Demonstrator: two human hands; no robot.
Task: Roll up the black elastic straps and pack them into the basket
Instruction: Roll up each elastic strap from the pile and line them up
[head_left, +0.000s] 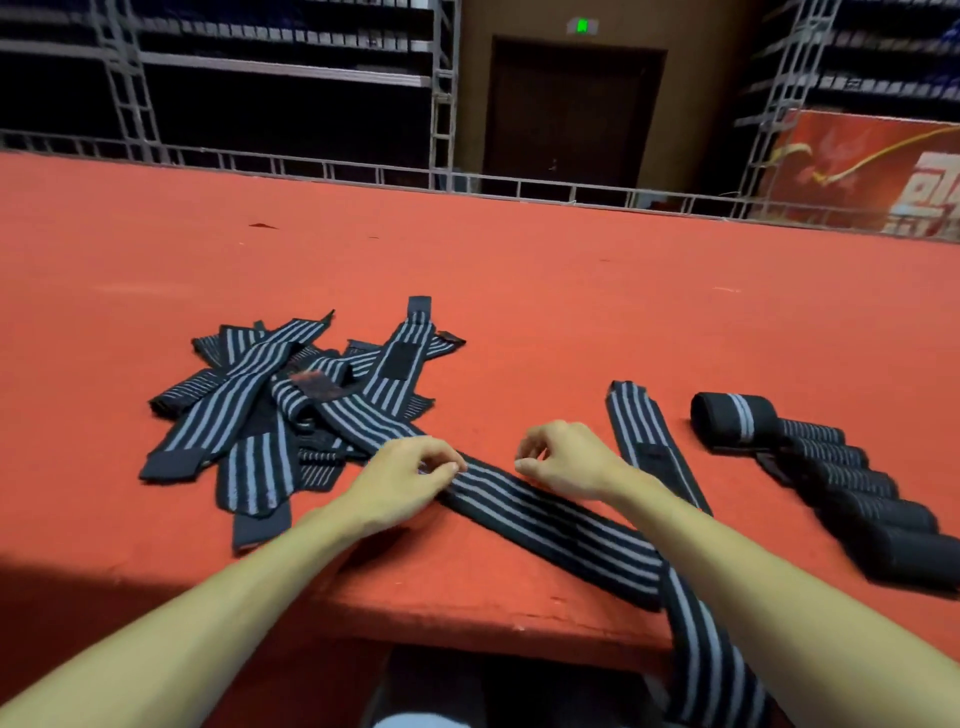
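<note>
A long black strap with grey stripes (545, 519) lies diagonally across the red table (519, 312); its near end hangs over the front edge. My left hand (410, 478) pinches this strap where it leaves the loose pile of straps (270, 405). My right hand (566, 462) hovers just beyond the strap's far edge with fingers curled and nothing in it. A second flat strap (639, 431) lies under my right forearm. A row of rolled straps (831, 467) sits at the right. No basket is in view.
The table's front edge (467, 618) runs close to my body, with dark floor below it. A metal railing (519, 187) borders the far side, and shelving and a dark door stand behind it.
</note>
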